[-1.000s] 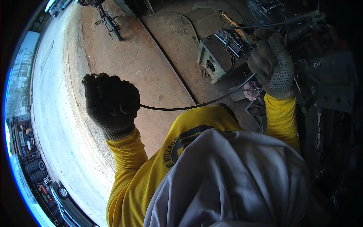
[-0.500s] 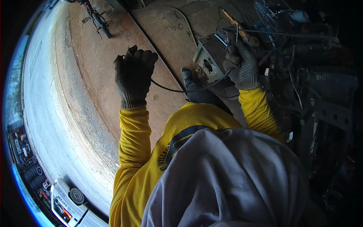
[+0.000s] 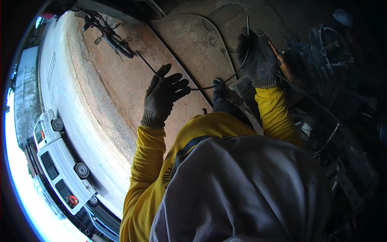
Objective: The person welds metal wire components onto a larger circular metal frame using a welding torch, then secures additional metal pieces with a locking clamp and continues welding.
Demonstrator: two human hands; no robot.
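A thin, dark, bent rod or cable (image 3: 203,88) spans both my hands. My left hand (image 3: 164,97), in a dark knitted glove, holds it with fingers partly spread. One straight end sticks out past the thumb, up and to the left. Between the hands it sags, then curves upward at my right hand (image 3: 260,60), in a dotted grey glove. There it runs along the palm and fingers, and its tip rises above them. How tightly the right fingers close is hard to see in the dark. An orange-handled tool (image 3: 281,60) lies just right of that hand.
Dark metal parts (image 3: 346,169) crowd the right side. A bicycle (image 3: 115,40) stands at the upper left. A hose (image 3: 219,34) curves over the floor past my foot (image 3: 217,88). On the road at left are a white van (image 3: 60,161) and a dark car (image 3: 100,218).
My left hand has moved right and lower, its fist loosened into spread fingers. My right hand has risen, with the rod's end now upright above it. The view has shifted, showing more of the van.
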